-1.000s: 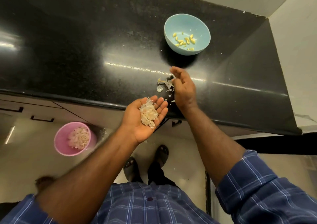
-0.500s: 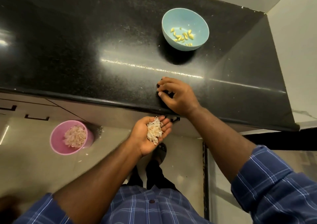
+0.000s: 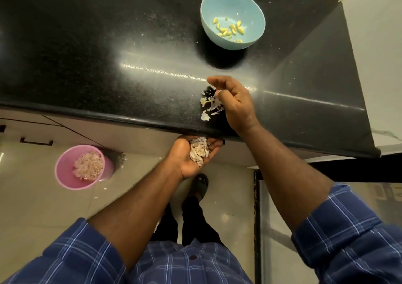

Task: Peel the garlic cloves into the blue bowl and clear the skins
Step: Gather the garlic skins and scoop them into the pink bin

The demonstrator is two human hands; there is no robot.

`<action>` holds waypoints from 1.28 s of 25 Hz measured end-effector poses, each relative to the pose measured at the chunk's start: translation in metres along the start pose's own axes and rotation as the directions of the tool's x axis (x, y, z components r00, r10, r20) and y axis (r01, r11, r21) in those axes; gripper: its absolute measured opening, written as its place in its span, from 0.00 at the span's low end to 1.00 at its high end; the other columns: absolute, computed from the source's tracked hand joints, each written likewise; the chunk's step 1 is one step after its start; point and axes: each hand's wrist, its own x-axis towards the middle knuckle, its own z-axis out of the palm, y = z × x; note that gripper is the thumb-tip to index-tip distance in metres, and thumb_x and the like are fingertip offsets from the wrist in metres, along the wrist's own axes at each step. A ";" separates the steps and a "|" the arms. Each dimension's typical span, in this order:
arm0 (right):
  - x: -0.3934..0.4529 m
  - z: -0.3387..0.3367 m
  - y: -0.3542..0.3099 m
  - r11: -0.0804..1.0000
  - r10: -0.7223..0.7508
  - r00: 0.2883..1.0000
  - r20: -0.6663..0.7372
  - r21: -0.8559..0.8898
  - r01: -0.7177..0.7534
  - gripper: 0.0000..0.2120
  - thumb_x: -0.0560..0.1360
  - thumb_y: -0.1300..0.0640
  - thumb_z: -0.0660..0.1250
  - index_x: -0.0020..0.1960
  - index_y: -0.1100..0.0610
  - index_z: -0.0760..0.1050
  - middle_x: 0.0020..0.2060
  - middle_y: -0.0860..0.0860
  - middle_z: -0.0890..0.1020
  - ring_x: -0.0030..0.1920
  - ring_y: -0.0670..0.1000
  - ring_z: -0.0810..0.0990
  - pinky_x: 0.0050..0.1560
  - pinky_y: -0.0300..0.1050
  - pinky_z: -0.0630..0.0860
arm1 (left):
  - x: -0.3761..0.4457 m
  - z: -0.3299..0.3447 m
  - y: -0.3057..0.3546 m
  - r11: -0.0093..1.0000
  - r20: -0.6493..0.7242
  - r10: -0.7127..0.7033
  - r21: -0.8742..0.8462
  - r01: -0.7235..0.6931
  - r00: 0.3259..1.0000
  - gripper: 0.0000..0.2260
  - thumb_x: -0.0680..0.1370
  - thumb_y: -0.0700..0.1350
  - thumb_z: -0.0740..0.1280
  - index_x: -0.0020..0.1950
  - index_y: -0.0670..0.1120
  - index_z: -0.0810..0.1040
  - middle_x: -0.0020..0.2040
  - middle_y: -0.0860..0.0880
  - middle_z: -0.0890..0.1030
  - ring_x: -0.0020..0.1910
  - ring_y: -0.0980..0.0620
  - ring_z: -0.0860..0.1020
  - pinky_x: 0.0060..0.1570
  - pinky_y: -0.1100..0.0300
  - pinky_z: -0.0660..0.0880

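Black counter: R hand fingers curled beside skins.

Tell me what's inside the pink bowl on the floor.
The pink bowl holds a heap of pale garlic skins. The heap covers the bottom, so anything beneath it cannot be seen.

The blue bowl stands upright far on the desk, with yellow peeled cloves inside. Loose pale skins lie near the desk's edge.
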 end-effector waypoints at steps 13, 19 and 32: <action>0.032 0.005 -0.019 0.967 -0.002 1.000 0.003 0.254 0.001 0.21 0.74 0.63 0.58 0.64 0.64 0.78 0.59 0.58 0.83 0.62 0.49 0.82 0.63 0.46 0.78 | 0.005 -0.004 0.002 0.995 0.033 0.052 -0.084 -0.049 0.998 0.19 0.85 0.47 0.55 0.58 0.35 0.81 0.51 0.36 0.85 0.47 0.40 0.87 0.53 0.48 0.78; 0.001 0.017 -0.005 0.997 -0.074 0.970 0.233 0.009 0.074 0.20 0.75 0.60 0.58 0.63 0.59 0.80 0.59 0.51 0.84 0.62 0.46 0.81 0.66 0.54 0.77 | 0.006 -0.007 0.004 0.997 0.047 0.037 -0.064 -0.034 0.998 0.20 0.85 0.48 0.55 0.58 0.36 0.81 0.55 0.35 0.85 0.50 0.40 0.86 0.62 0.48 0.75; -0.079 0.038 -0.008 0.917 0.093 0.993 -0.071 0.395 -0.058 0.22 0.73 0.64 0.57 0.65 0.62 0.77 0.63 0.57 0.81 0.66 0.52 0.79 0.67 0.52 0.76 | 0.007 -0.010 0.004 0.996 0.034 0.057 -0.070 -0.055 0.998 0.17 0.85 0.48 0.57 0.57 0.40 0.82 0.53 0.40 0.86 0.48 0.44 0.86 0.48 0.51 0.83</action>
